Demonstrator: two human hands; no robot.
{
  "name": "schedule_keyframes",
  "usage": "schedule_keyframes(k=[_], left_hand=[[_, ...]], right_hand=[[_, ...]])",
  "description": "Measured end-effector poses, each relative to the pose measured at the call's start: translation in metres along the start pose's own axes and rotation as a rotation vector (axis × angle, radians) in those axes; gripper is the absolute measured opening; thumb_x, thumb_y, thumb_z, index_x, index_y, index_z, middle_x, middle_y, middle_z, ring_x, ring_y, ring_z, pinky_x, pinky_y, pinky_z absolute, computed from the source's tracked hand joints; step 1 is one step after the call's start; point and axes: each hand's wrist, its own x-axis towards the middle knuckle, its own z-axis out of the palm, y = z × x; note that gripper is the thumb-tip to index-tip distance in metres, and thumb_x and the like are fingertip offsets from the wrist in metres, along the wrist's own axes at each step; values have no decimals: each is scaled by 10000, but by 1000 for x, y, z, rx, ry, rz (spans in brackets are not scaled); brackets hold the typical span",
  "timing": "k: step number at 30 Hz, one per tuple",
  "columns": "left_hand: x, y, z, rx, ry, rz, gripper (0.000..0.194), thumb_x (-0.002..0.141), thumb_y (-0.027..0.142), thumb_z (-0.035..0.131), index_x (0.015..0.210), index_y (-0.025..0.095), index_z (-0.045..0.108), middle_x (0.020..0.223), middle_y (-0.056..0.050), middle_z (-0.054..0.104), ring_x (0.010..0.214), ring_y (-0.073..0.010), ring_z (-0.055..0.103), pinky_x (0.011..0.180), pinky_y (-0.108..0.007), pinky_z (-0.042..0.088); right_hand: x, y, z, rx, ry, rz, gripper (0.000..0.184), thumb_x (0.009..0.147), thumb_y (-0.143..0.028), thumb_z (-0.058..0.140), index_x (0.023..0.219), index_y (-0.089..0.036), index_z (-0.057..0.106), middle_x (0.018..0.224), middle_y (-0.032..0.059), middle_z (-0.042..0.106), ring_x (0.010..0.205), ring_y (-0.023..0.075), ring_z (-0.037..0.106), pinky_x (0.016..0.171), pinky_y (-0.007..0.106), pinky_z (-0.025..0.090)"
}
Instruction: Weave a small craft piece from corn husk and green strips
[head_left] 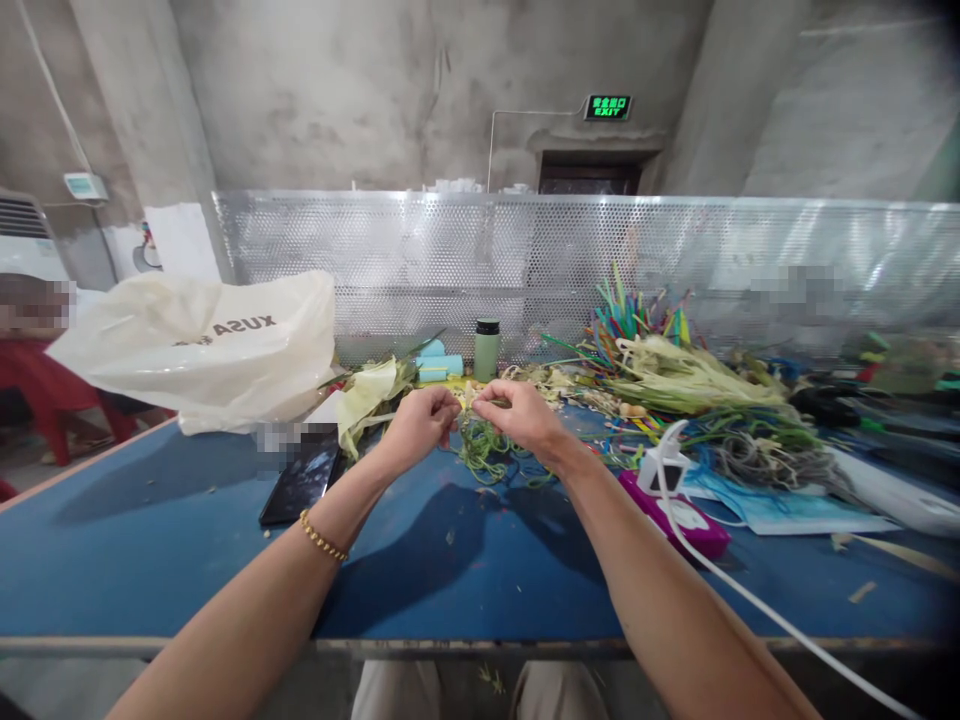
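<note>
My left hand [424, 428] and my right hand [523, 418] meet over the middle of the table, fingertips pinched close together. Between them is a small pale-yellow husk piece [466, 397], too fine to make out fully. Both hands seem closed on it, with the thumbs and forefingers doing the gripping. Just beneath and behind the fingers lies a tangle of green cord [484, 452]. Pale dried husk leaves [369, 395] lie left of my left hand. A bead bracelet [324, 538] circles my left wrist.
On the blue table [187, 560] are a black tablet [304, 480], a white plastic bag [217, 345], a green bottle [487, 350] and a heap of husks [686, 375]. A purple power strip [697, 530] with a white cable [739, 590] sits right. A perforated metal screen [420, 240] stands behind.
</note>
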Motion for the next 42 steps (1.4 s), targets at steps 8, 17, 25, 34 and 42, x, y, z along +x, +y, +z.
schedule_keyframes(k=[8, 17, 25, 34, 42], left_hand=[[-3, 10, 1, 211, 147, 63, 81, 829, 233, 564, 800, 159, 574, 718, -18, 612, 607, -123, 568, 586, -242, 408], [-4, 10, 3, 349, 92, 121, 151, 763, 284, 685, 722, 147, 635, 758, -41, 584, 740, -156, 518, 671, -266, 391], [-1, 3, 1, 80, 15, 44, 234, 790, 327, 604, 648, 144, 568, 594, 18, 484, 583, -105, 402, 553, -238, 303], [-1, 13, -4, 306, 42, 64, 102, 718, 148, 511, 619, 164, 529, 592, 6, 531, 588, -114, 440, 562, -242, 298], [2, 9, -6, 394, 49, -28, 105, 691, 162, 491, 588, 180, 483, 547, 21, 480, 564, -121, 407, 548, -249, 250]], right_hand=[[1, 4, 2, -51, 4, 0, 150, 788, -237, 580, 703, -138, 655, 650, 43, 680, 519, 114, 551, 532, 228, 409], [0, -1, 5, -186, 41, -153, 123, 808, -180, 563, 716, -142, 634, 683, 19, 647, 635, 121, 539, 625, 231, 372], [-3, -4, 2, -131, -20, -239, 129, 852, -199, 535, 746, -154, 594, 704, 2, 606, 652, 113, 497, 640, 226, 353], [0, 2, 1, -328, 1, -325, 131, 857, -197, 563, 737, -162, 604, 736, 23, 627, 687, 132, 516, 671, 238, 339], [-2, 1, -1, -525, -20, -299, 124, 872, -215, 559, 790, -177, 645, 669, 25, 636, 621, 142, 515, 619, 252, 289]])
